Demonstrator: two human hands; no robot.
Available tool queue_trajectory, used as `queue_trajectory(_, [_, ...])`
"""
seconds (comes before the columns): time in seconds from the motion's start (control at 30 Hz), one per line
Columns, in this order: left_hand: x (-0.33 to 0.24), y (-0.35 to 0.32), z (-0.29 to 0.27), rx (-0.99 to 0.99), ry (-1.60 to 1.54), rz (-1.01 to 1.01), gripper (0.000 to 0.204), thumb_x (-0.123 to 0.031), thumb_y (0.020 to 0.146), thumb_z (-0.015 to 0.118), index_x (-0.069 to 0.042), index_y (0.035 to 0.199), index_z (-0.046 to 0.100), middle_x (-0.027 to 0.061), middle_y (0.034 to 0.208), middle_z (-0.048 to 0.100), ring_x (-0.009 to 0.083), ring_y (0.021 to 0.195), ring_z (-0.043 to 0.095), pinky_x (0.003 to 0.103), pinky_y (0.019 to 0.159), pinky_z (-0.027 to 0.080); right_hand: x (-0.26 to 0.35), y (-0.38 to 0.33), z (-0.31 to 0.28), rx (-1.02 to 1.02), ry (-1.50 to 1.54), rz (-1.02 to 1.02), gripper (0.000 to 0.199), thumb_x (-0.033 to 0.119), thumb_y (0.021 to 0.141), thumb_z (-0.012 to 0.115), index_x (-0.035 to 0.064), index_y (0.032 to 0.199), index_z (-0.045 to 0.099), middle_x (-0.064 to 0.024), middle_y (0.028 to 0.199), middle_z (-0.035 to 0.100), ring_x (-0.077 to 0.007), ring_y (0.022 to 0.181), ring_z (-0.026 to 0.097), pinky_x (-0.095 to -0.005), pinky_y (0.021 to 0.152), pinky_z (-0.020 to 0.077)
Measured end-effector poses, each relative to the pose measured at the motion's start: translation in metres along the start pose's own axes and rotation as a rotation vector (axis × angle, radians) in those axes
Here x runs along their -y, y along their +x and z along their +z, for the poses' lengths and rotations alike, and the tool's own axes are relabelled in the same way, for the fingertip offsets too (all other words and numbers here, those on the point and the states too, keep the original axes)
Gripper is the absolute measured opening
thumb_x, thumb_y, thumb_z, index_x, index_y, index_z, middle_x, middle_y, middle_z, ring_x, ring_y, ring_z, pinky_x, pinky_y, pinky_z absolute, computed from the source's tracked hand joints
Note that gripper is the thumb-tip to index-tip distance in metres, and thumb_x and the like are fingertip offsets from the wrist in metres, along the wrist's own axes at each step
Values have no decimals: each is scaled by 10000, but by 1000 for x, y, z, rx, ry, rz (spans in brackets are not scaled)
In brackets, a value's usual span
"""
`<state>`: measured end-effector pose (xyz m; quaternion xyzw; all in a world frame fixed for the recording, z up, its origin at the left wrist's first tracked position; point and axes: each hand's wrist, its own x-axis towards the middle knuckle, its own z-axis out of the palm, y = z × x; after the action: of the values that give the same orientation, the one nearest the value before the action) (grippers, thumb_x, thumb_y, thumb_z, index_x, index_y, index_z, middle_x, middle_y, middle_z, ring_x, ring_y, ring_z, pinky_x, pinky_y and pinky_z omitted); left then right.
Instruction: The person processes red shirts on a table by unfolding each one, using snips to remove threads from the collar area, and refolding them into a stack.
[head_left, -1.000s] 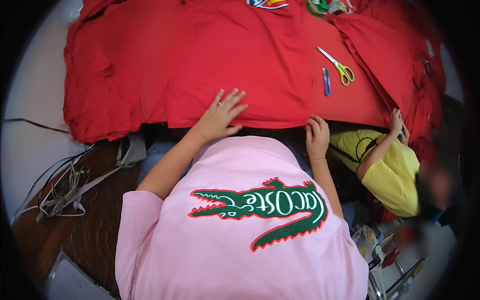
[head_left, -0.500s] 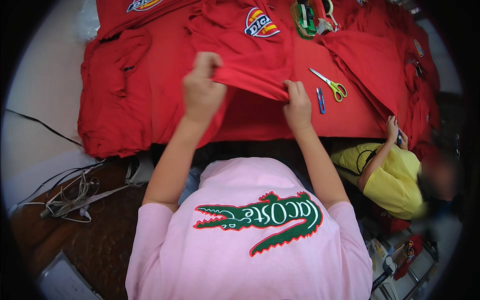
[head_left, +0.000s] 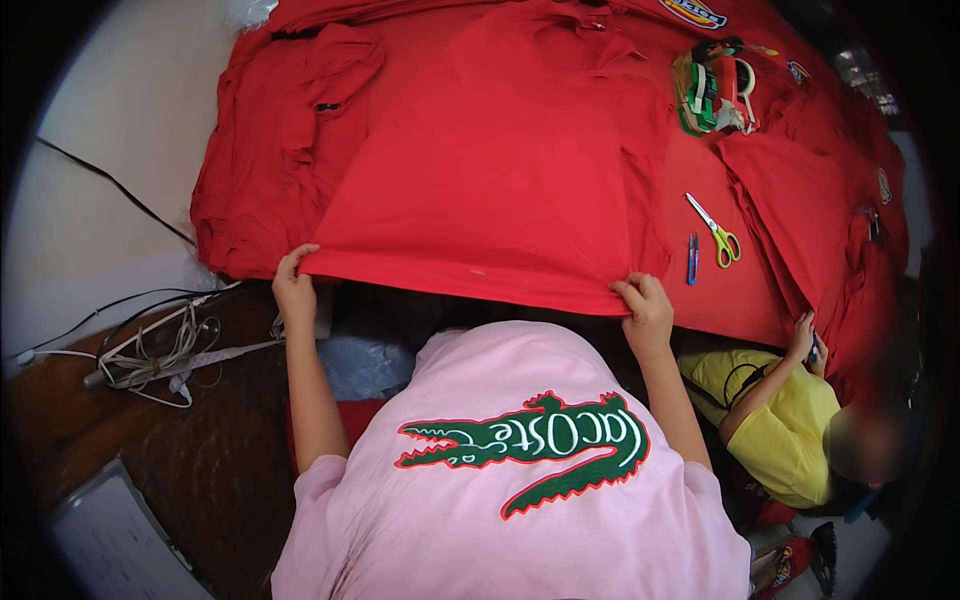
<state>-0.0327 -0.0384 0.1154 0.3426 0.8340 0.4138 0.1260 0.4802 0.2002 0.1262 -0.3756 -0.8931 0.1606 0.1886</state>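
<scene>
A red T-shirt (head_left: 480,190) lies spread over the near part of the table, its hem pulled straight along the front edge. My left hand (head_left: 296,288) pinches the hem's left end between thumb and fingers. At the other end, my right hand (head_left: 646,312) grips the hem too. A small pale spot shows on the cloth near the middle of the hem. To the right of the shirt lie scissors (head_left: 726,246) with yellow-green handles, blades partly apart, and small blue thread snips (head_left: 692,262).
Green and red tape dispensers (head_left: 704,100) stand at the back right. Another red garment pile (head_left: 265,165) lies left. At the right, a person in a yellow shirt (head_left: 785,430) handles red cloth (head_left: 800,220). Cables (head_left: 150,350) run along the lower left.
Both hands have come down toward me and moved apart. The shirt, bunched and lifted before with a badge showing, now lies spread out, hem stretched between my hands.
</scene>
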Motion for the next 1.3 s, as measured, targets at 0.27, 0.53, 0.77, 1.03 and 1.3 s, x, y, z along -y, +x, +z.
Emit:
queue_trajectory(0.27, [4, -13, 5, 150, 507, -149, 404, 68, 833, 502, -99, 1118, 735, 170, 1066, 626, 353, 1059, 644, 431, 945, 490, -8, -16, 20, 266, 20, 82, 352, -34, 713, 641, 87, 1030, 734, -92, 1006, 645, -295, 950, 646, -402, 793, 535])
queue_trajectory(0.53, [-93, 48, 56, 365, 551, 236, 334, -48, 812, 682, -20, 1145, 683, 211, 1081, 628, 423, 1029, 629, 512, 897, 516, 1, 78, 28, 50, 261, 194, 226, 165, 968, 635, 20, 1117, 723, -174, 1038, 721, -339, 965, 702, -404, 844, 550])
queue_trajectory(0.77, [-120, 86, 267, 533, 347, 916, 561, -212, 989, 558, -125, 1533, 452, 148, 1574, 430, 327, 1463, 398, 497, 1211, 308, 63, 152, 127, 166, 300, -168, 653, 166, 974, 622, 26, 1560, 370, -212, 1617, 358, -360, 1491, 366, -457, 1225, 301])
queue_trajectory(1.03, [-111, 140, 263, 355, 547, 800, 729, -534, 984, 563, -204, 1601, 358, 91, 1634, 364, 270, 1506, 338, 504, 1239, 236, -72, 183, 116, 48, -275, 114, 672, 416, 1056, 479, 127, 1627, 276, -151, 1692, 235, -358, 1555, 229, -518, 1251, 207])
queue_trajectory(1.3, [-106, 139, 267, 303, 542, 830, 693, -525, 1000, 545, -205, 1591, 376, 78, 1618, 391, 254, 1502, 350, 511, 1234, 241, -76, 185, 120, -25, -292, 104, 633, 396, 1063, 467, 134, 1617, 309, -138, 1685, 261, -338, 1553, 245, -514, 1244, 227])
